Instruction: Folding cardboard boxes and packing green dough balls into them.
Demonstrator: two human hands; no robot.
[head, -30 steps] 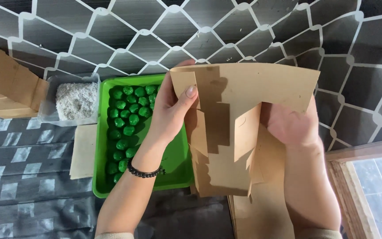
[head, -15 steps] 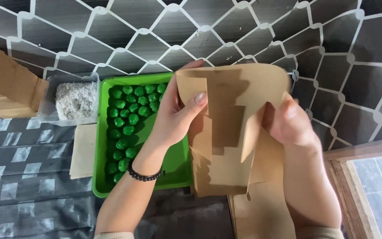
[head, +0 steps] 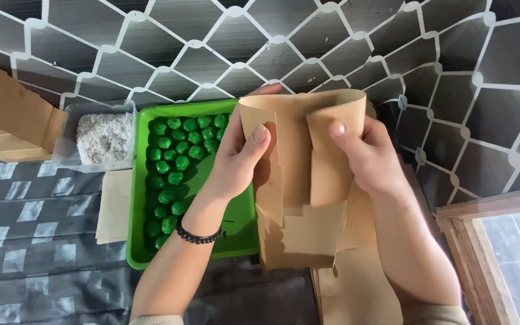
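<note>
So a flat brown cardboard box blank (head: 302, 180) is being held up between both hands, mid-fold by the look of it. The left hand (head: 239, 159) is closed on its left panel with the thumb pressed on the front, and the right hand (head: 365, 156) is pinched on the right panel, thumb on top near the upper edge. The lower flaps are left hanging loose below the hands. Just left of the left hand, a green tray (head: 236, 232) full of small green balls (head: 176, 162) is sitting on the desk, and further left a clear tub of white crumbs (head: 103, 138) is parked next to a folded brown box (head: 10, 117). More cardboard sheets (head: 356, 289) are stacked under the right wrist. Risk-wise, a panel could probably get creased off its score line if it's squeezed unevenly, and a dangling flap might get dragged through the tray since it's so close.
</note>
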